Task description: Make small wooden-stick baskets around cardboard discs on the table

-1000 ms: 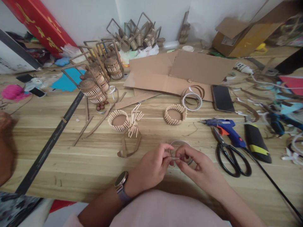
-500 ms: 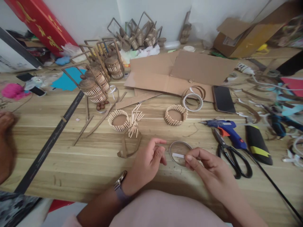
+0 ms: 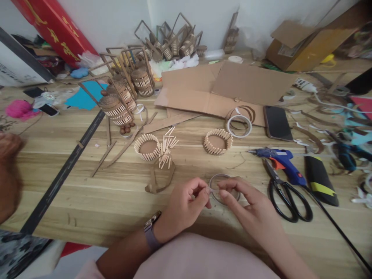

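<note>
My left hand (image 3: pixel 188 203), a watch on its wrist, is closed in a pinch over the table. A small pale end at its fingertips looks like the white strip (image 3: pixel 211 190); most of it is hidden. Close by on the right, my right hand (image 3: pixel 251 203) has thumb and forefinger apart, with nothing visible between them. Behind both hands a thin round ring (image 3: pixel 211 181) lies on the table, partly covered by my right fingers. Beyond it stands a low round basket (image 3: pixel 217 141) edged with small wooden sticks. A second such basket (image 3: pixel 147 147) sits farther left, beside loose sticks (image 3: pixel 166 149).
To the right lie black-handled scissors (image 3: pixel 287 197), a blue glue gun (image 3: pixel 280 157) and a phone (image 3: pixel 278 123). Cardboard sheets (image 3: pixel 203 89) and a white tape roll (image 3: pixel 239 126) are farther back. Finished lidded baskets (image 3: pixel 116 110) stand at left. Another person's hand (image 3: pixel 10 147) rests at the left edge.
The white strip was in my right fingers and now appears pinched in my left. My right hand has moved left, its fingers parting. The view has shifted slightly.
</note>
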`<state>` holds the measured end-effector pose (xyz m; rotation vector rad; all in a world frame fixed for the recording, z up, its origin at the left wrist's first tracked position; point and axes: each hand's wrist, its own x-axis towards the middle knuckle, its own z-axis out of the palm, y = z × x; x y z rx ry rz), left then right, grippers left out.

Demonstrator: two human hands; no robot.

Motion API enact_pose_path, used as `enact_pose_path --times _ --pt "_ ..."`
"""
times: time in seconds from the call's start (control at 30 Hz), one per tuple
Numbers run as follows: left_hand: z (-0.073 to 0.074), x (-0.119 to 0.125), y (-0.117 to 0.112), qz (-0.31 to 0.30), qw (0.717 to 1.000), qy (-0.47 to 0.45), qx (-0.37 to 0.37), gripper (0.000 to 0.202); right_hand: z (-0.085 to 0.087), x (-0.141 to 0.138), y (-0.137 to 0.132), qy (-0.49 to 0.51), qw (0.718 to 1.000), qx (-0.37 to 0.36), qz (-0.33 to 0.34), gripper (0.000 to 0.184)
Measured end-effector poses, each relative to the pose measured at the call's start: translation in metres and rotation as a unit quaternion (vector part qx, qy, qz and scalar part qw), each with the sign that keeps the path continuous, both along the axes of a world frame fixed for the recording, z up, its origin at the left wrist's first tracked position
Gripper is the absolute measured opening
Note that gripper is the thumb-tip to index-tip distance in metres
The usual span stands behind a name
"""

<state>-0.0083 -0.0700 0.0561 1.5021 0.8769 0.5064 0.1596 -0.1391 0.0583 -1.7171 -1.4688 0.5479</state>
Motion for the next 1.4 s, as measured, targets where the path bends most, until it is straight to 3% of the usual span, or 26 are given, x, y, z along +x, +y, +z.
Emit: enact_pose_path --times 0.2,0.37,0.43,0.53,0.67,0.83,1.03,1.23,1.4 --pt "0.002 -0.001 -0.002 0.012 0.997 0.041 0.069 0.018 -0.002 0.001 0.004 -0.025 0.997 0.024 -0.063 0.039" --pt "-0.002 -0.003 -0.003 -0.005 0.991 0.068 0.111 0.021 -0.001 -0.01 0.004 0.0 1.0 0.01 0.022 0.027" --pt "-0.002 -0.003 -0.003 -0.01 0.991 0.067 0.113 0.021 -0.002 -0.015 0.004 0.026 0.999 0.004 0.019 0.022" --pt "-0.001 -0.002 -0.003 0.0 0.996 0.045 0.079 0.018 -0.004 -0.018 0.005 0.114 0.993 -0.006 -0.02 0.018" --pt "0.0 0.0 -0.001 0.039 0.999 -0.016 -0.021 0.014 -0.001 -0.015 0.005 0.254 0.966 -0.03 -0.045 0.019" --pt "-0.003 0.003 -0.001 0.028 0.991 -0.073 -0.108 0.015 -0.001 -0.016 0.005 0.321 0.945 -0.047 -0.031 0.023" --pt "-0.001 0.003 -0.002 0.037 0.989 -0.082 -0.119 0.014 -0.003 -0.019 0.004 0.288 0.956 -0.056 -0.025 0.023" --pt "0.002 0.004 -0.001 0.045 0.99 -0.073 -0.11 0.009 -0.001 -0.019 0.001 0.202 0.978 -0.031 -0.028 0.012" --pt "-0.002 0.003 -0.002 0.046 0.994 -0.062 -0.072 0.006 -0.001 -0.02 -0.001 0.151 0.987 -0.021 -0.04 0.009"
